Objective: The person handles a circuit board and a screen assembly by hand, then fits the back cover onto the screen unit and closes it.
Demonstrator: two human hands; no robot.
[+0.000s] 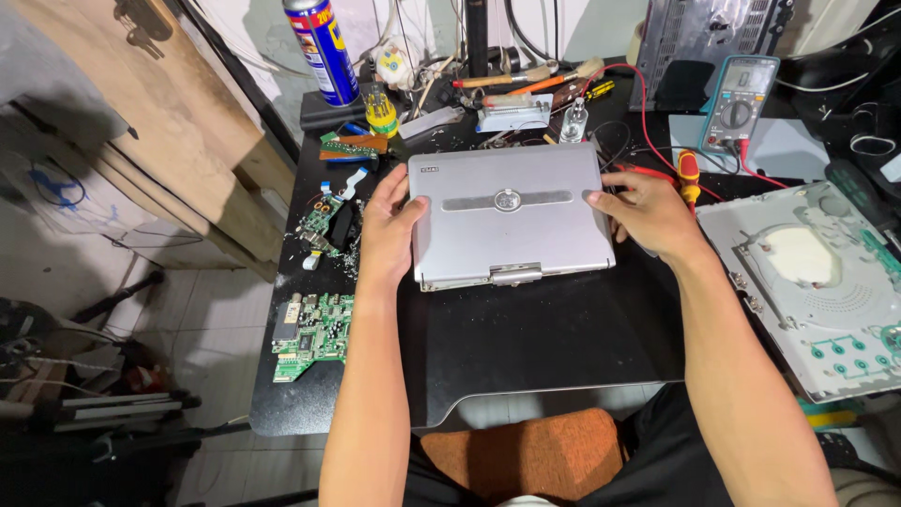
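Silver clamshell device point(511, 214), closed and flat near the middle of the black worktop point(526, 343), a round emblem on its lid and a latch at its near edge. Gripped at both short sides: left hand point(387, 225) curled over the left edge with the thumb on the lid, right hand point(649, 214) wrapped around the right edge, fingers spread along the side. Just left of the device, small green circuit boards point(324, 214) with loose scraps, and a larger green circuit board point(313, 334) nearer the worktop's front left corner. Beyond the far edge, a blue and yellow spray can point(321, 49) standing upright, a yellow screwdriver set point(381, 111), brushes point(526, 80) and tangled cables. Off to the right, a grey multimeter point(740, 101) with red leads, a red and yellow screwdriver point(689, 176) just beside the right hand, and an opened grey disc-player chassis point(817, 282) lying flat. Orange seat cushion point(526, 455) showing at the bottom between the forearms.
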